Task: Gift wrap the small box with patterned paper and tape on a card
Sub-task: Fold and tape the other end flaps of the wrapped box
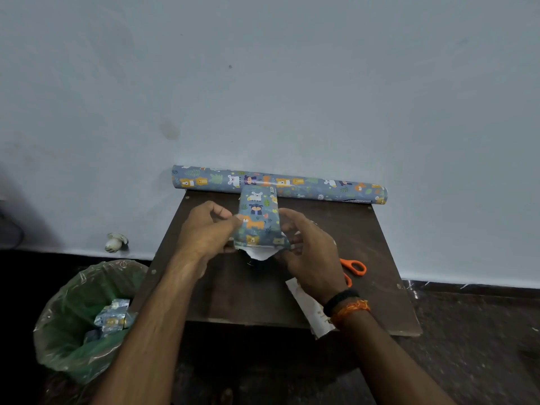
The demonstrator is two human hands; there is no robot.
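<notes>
Above the middle of the dark brown wooden tabletop (233, 290), we hold the small box wrapped in blue animal-patterned paper (257, 219) between our two hands, lifted a little off the surface and tilted with its far end towards the wall. Our left hand (204, 229) comes in from the left with curled fingers, thumb and fingertips pinching the paper on the box's left edge. Our right hand (309, 247) cups the right side, fingers curled round the paper near the lower corner; its wrist carries one black band and one orange thread. At the near end of the box a white flap of the paper's underside (260, 254) sticks out, creased to a blunt point. We count one long glossy roll of the same blue patterned paper (280, 185) lying along the table's far edge against the wall, one pair of orange-handled scissors (353, 268) just right of our right hand, and one white card (309, 308) partly under our right wrist. On the floor to the left stands one bin lined with a crinkled green plastic bag (73, 320) holding scraps of patterned paper.
</notes>
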